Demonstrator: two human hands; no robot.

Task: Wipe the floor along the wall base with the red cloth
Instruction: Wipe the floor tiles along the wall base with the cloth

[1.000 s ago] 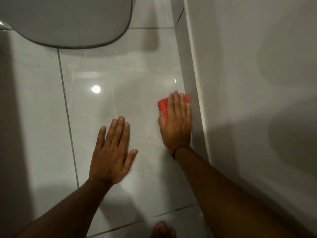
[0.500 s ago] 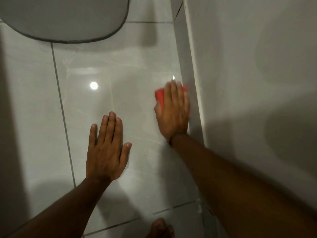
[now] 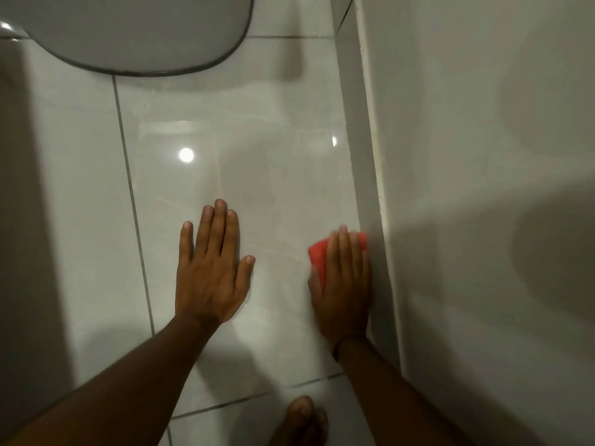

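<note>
The red cloth lies flat on the glossy grey floor tile, right against the wall base. My right hand presses down on it with fingers stretched forward, covering most of it; only its left and front edges show. My left hand rests flat on the tile to the left, fingers apart, holding nothing.
A grey rounded mat or fixture base lies on the floor at the top left. The pale wall fills the right side. My bare toes show at the bottom edge. Dark grout lines cross the tiles.
My right hand has slid the cloth back toward me along the wall base after pushing it forward. The left hand has stayed planted on the tile.
</note>
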